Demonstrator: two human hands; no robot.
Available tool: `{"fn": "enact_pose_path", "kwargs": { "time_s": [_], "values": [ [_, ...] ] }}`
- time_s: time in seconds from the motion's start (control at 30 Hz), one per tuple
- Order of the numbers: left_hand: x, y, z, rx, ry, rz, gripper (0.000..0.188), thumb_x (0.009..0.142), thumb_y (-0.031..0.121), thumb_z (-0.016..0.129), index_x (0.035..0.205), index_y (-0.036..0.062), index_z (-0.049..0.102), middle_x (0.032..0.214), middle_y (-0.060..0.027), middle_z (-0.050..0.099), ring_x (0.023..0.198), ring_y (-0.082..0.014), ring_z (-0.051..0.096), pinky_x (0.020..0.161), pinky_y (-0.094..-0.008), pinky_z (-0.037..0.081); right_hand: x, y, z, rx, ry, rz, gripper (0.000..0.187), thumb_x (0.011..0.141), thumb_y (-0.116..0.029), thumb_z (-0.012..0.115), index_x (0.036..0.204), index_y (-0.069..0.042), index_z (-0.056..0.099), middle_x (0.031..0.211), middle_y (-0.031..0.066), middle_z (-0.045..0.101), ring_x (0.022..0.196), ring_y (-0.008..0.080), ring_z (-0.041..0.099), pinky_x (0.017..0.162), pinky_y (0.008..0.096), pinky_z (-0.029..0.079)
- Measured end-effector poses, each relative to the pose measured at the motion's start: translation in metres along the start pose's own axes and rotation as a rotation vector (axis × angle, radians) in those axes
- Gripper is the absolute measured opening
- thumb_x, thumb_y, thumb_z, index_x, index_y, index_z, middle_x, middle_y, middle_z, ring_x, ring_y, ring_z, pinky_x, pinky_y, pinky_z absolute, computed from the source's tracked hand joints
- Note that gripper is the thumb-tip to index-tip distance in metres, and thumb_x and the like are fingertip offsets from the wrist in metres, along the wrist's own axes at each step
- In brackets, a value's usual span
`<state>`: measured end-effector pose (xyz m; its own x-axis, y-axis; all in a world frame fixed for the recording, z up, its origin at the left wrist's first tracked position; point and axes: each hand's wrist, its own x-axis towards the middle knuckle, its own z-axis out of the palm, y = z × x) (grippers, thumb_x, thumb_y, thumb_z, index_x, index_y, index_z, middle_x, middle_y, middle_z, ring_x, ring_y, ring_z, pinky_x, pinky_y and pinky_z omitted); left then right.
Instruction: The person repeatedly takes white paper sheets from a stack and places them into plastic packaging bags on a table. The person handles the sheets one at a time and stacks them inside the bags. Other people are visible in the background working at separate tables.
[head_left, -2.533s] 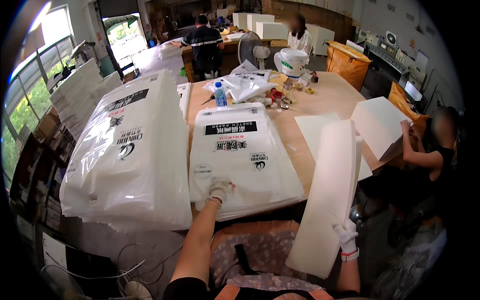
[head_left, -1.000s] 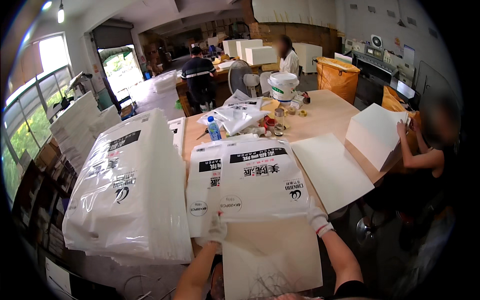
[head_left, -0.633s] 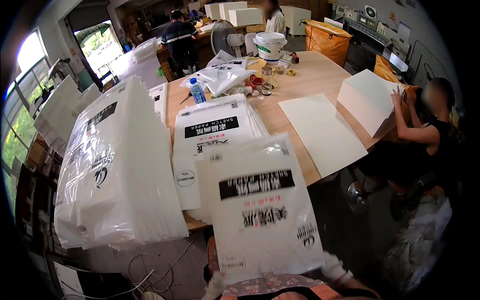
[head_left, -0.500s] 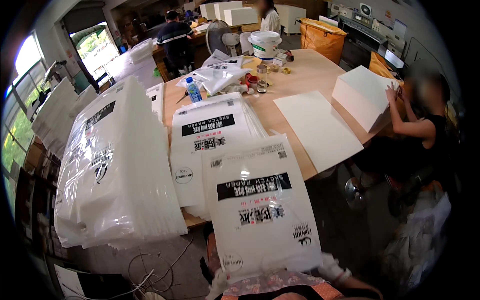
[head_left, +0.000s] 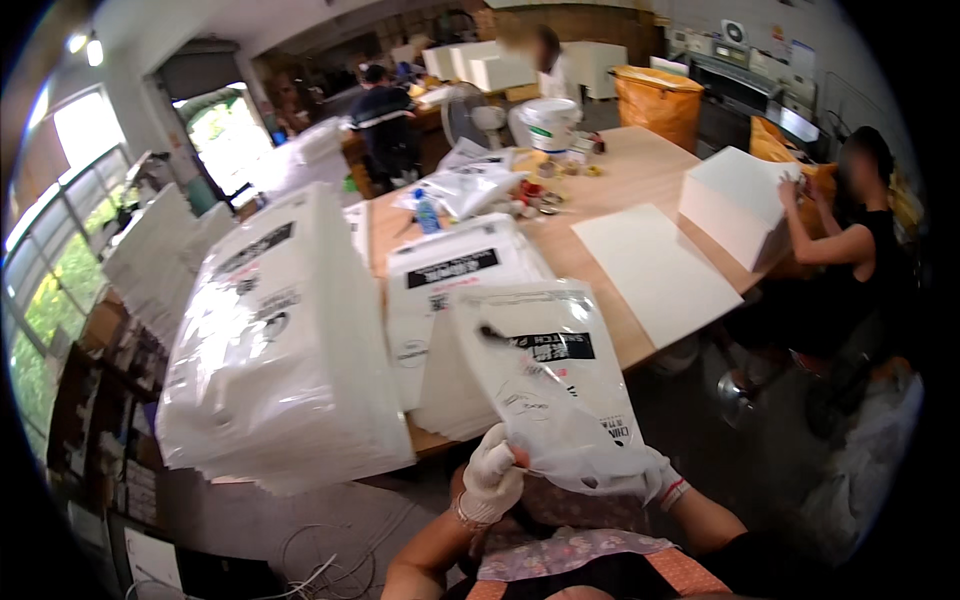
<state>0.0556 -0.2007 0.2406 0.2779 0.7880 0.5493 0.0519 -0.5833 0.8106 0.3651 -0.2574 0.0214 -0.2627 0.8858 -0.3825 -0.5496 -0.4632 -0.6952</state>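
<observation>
A clear plastic bag [head_left: 575, 405] with a black printed band hangs between my hands over my lap, its far end leaning on the table-side stack. My left hand [head_left: 490, 478], in a white glove, is closed on its near left corner. That side is creased and folded over. My right hand [head_left: 666, 478], also gloved, grips the near right corner; plastic partly covers its fingers. Just beyond lies a stack of similar printed bags [head_left: 470, 240] on the table. Whether the bag in my hands has paper inside, I cannot tell.
A tall pile of glossy printed packs [head_left: 260, 330] stands at left. White sheets [head_left: 655, 270] lie on the table [head_left: 640, 180], with a bottle [head_left: 426, 212], a bucket [head_left: 548, 125] and tape rolls farther back. At right a seated person handles a white paper block [head_left: 735, 205]. Cables [head_left: 340, 560] lie on the floor.
The bag was flat and faced me; now its left side is folded and creased. My left hand has risen into view with its corner. The view has shifted, moving the scene slightly right.
</observation>
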Motion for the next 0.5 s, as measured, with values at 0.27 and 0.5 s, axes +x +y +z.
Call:
{"fn": "enact_pose_path", "kwargs": {
  "time_s": [0.27, 0.5],
  "values": [
    [0.003, 0.079, -0.161, 0.521, 0.878, 0.364, 0.036, 0.093, 0.029, 0.040, 0.110, -0.0010, 0.048, 0.107, -0.0137, 0.053, 0.093, -0.0229, 0.054, 0.081, -0.0373, 0.048, 0.166, -0.093, 0.207, -0.361, -0.269, -0.242, 0.048, 0.096, -0.031, 0.044, 0.134, -0.002, 0.040, 0.122, 0.0077, 0.054, 0.114, 0.0201, 0.048, 0.098, 0.0305, 0.038],
    [0.022, 0.097, -0.397, 1.127, 1.310, 0.269, 0.029, 0.095, 0.023, 0.042, 0.105, -0.0032, 0.050, 0.107, -0.0146, 0.052, 0.092, -0.0268, 0.054, 0.080, -0.0355, 0.046, 0.129, -0.126, 0.430, -0.123, -0.839, 0.014, 0.023, 0.087, -0.024, 0.062, 0.096, -0.005, 0.053, 0.071, 0.0064, 0.056, 0.052, 0.0169, 0.058, 0.041, 0.0311, 0.048]
  ]
}}
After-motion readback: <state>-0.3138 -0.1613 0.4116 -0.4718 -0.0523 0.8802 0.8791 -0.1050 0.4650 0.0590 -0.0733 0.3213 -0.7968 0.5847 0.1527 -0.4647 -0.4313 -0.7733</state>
